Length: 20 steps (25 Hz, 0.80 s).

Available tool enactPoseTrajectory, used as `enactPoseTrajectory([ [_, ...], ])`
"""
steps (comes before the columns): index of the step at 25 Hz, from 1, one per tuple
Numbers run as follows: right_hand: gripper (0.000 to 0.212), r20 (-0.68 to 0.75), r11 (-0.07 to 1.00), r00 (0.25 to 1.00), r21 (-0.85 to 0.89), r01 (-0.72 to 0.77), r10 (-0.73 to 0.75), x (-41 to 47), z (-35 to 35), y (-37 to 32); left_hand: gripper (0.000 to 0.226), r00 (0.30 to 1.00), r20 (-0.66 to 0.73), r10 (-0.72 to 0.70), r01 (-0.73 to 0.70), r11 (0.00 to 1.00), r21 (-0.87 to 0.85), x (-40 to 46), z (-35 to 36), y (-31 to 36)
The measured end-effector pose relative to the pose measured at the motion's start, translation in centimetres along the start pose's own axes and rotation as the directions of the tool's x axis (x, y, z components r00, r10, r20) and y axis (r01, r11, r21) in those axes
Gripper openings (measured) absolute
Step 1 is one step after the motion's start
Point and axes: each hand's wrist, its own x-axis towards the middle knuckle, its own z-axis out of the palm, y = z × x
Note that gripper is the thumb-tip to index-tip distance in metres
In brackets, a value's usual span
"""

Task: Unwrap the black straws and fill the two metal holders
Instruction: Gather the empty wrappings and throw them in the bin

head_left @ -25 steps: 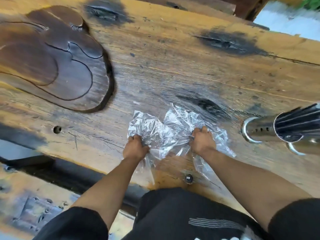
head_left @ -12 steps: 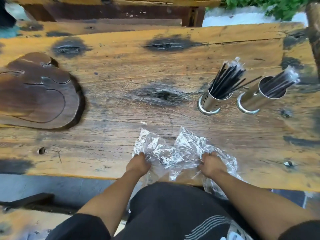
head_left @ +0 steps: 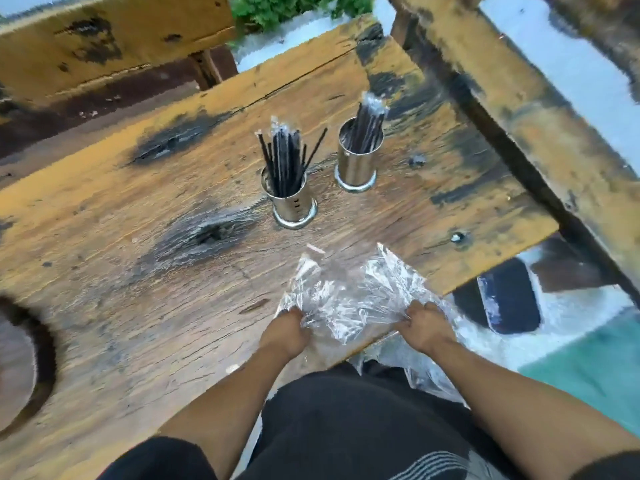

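Observation:
Two metal holders stand upright on the wooden table [head_left: 138,323]. The nearer left holder [head_left: 291,204] carries loose black straws [head_left: 285,157] fanning out. In the right holder [head_left: 356,164] stands a bundle of black straws [head_left: 369,123] with clear wrap at its top. A crumpled clear plastic wrapper [head_left: 349,296] lies at the table's near edge. My left hand [head_left: 287,330] grips its left side and my right hand [head_left: 424,327] grips its right side. Part of the wrapper hangs over the edge by my lap.
A dark carved recess [head_left: 24,362] sits in the table at the far left. A wooden bench [head_left: 104,39] runs behind the table and a wooden beam [head_left: 540,109] crosses at the right. Below the table's right end lies a dark object [head_left: 509,299] on the ground.
The view has swung right and tilted, so both holders now sit near the middle. My hands still clutch the wrapper at the table's edge, a little further apart.

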Motion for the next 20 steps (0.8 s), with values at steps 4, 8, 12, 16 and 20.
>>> enactPoseTrajectory([
  [4,0.05,-0.015,0.976,0.986,0.147,-0.16,0.164,-1.2,0.0,5.0,0.053,0.987,0.078,0.143,-0.155,0.972,0.174,2.6,-0.5,5.9],
  [8,0.051,0.01,0.902,0.956,0.327,-0.281,0.295,-1.6,-0.5,9.8,0.044,0.959,0.158,0.236,-0.278,0.899,0.339,4.4,-0.3,12.3],
  [12,0.051,0.042,0.792,0.926,0.504,-0.344,0.375,-1.0,-1.7,15.6,0.042,0.936,0.197,0.291,-0.35,0.821,0.45,5.3,0.6,20.3],
  [16,0.048,0.12,0.667,0.906,0.639,-0.383,0.406,0.2,-2.9,22.7,0.049,0.923,0.204,0.325,-0.384,0.781,0.493,5.2,2.9,30.0],
  [20,0.055,0.178,0.589,0.89,0.692,-0.417,0.42,1.3,-3.6,28.3,0.041,0.881,0.24,0.407,-0.469,0.688,0.555,4.1,6.0,39.5],
])
